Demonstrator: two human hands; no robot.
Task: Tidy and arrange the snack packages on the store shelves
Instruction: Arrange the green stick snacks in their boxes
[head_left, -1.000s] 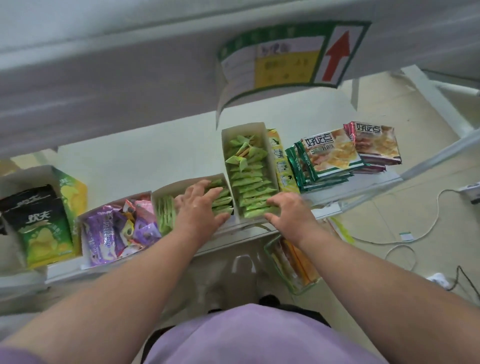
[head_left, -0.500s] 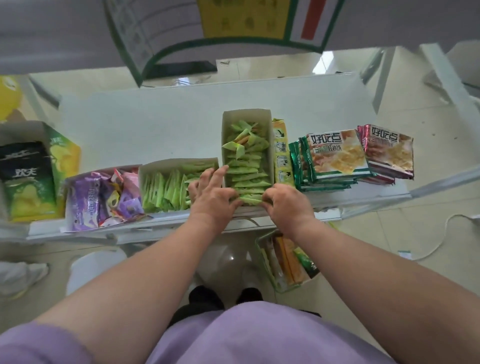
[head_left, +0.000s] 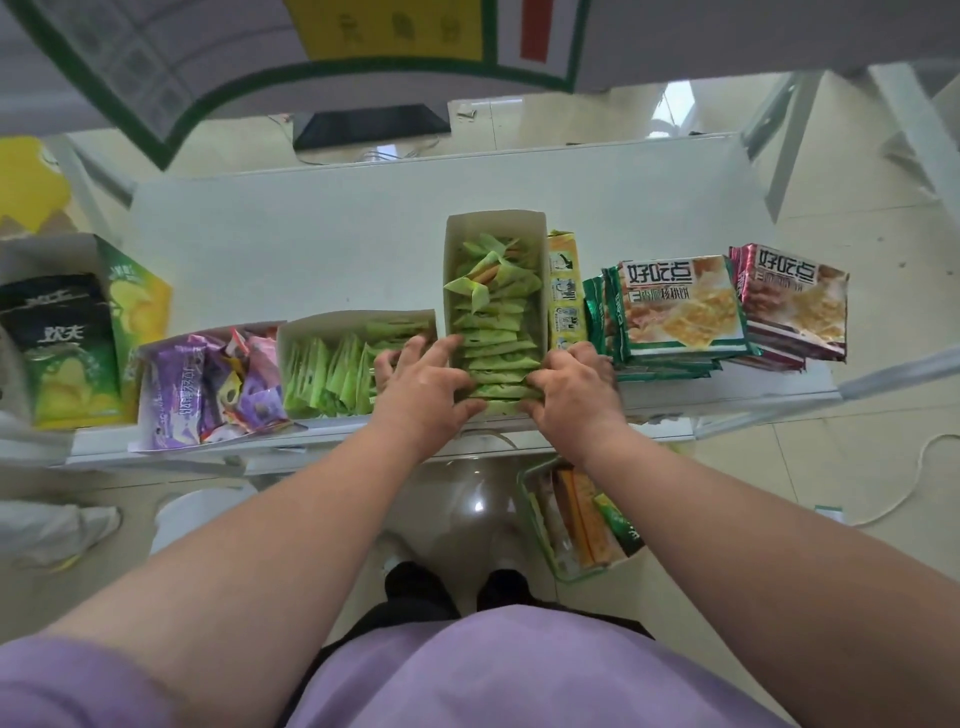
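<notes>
White metal shelf runs across your view, and you can place everything against the tall open carton of green sachets near its middle. Far to the left of that carton you have the black and green chip bags in their yellow-green box. Nearer, still to its left, sits the low tray of purple and pink packets, and then the sideways carton of green packets, which touches the tall carton's left wall. Your left hand rests at the tall carton's near left corner, fingers spread, with the fingertips reaching over the sideways carton's end. Your right hand is at the near right corner, fingers curled and bunched, pinching the nearest sachets at the carton's front edge. Just right of the carton a yellow box stands pressed along its wall. Further right lie the green-edged biscuit packs in a stack, then the maroon-edged packs beside them. Below the carton, under the shelf edge, a green basket holds more packets.
</notes>
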